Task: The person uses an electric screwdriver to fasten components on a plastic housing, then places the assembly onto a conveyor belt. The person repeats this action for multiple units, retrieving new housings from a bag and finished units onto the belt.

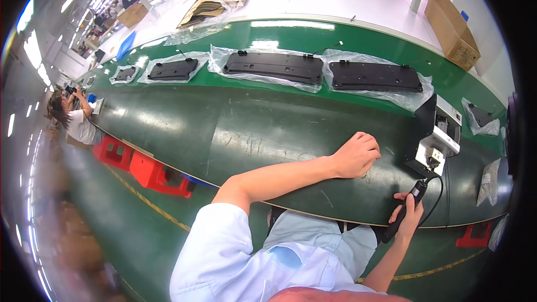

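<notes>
Gripping the black tool point(397, 224) is the right hand point(411, 218), fingers wrapped around its body, at the lower right of the frame. The tool sits just below the box point(424, 134), its cord point(441, 193) looped beside it. The left hand point(357, 155) rests curled on the bench point(268, 134), right of centre; whether it holds anything cannot be told. Step in hand, as judged: handling the tool near the box. The next move calls for a firm grip and free cord.
</notes>
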Motion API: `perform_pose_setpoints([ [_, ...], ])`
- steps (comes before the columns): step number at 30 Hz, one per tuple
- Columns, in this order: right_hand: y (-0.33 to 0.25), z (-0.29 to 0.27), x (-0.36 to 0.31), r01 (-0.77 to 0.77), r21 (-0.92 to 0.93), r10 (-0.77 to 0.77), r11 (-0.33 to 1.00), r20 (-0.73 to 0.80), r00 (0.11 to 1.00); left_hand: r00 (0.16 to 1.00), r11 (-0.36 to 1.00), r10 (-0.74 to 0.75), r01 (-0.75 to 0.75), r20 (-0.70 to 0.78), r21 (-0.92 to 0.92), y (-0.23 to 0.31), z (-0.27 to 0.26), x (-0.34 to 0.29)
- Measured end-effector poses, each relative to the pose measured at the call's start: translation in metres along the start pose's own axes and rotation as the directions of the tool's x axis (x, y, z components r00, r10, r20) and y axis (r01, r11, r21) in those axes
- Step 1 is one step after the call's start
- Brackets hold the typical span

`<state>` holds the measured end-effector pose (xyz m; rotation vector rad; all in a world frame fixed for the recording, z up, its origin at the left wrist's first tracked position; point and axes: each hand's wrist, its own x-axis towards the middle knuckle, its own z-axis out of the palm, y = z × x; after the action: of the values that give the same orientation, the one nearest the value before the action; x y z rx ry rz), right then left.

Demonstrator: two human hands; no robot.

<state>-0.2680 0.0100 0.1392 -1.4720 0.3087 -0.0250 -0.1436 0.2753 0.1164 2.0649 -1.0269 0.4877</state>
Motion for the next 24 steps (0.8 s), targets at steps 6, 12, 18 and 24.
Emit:
perform_pose_setpoints([
  [6, -0.004, 0.009, -0.003, -0.018, -0.035, 0.016, 0.999, -0.057, 0.998, 0.999, 0.998, -0.020, 0.022, 0.027, -0.051, 0.001, -0.003, -0.003],
  [12, -0.004, 0.013, -0.004, -0.022, -0.038, 0.020, 0.999, -0.072, 0.997, 1.000, 0.999, -0.012, 0.013, 0.017, -0.047, -0.001, -0.006, -0.006],
  [18, -0.009, 0.019, -0.011, -0.022, -0.024, 0.020, 0.999, -0.082, 0.996, 1.000, 0.998, -0.015, 0.015, 0.008, -0.058, 0.001, -0.011, -0.006],
  [24, -0.008, 0.023, -0.012, -0.013, -0.013, 0.012, 1.000, -0.069, 0.998, 0.999, 0.998, -0.032, 0.032, -0.005, -0.047, 0.002, -0.015, -0.009],
])
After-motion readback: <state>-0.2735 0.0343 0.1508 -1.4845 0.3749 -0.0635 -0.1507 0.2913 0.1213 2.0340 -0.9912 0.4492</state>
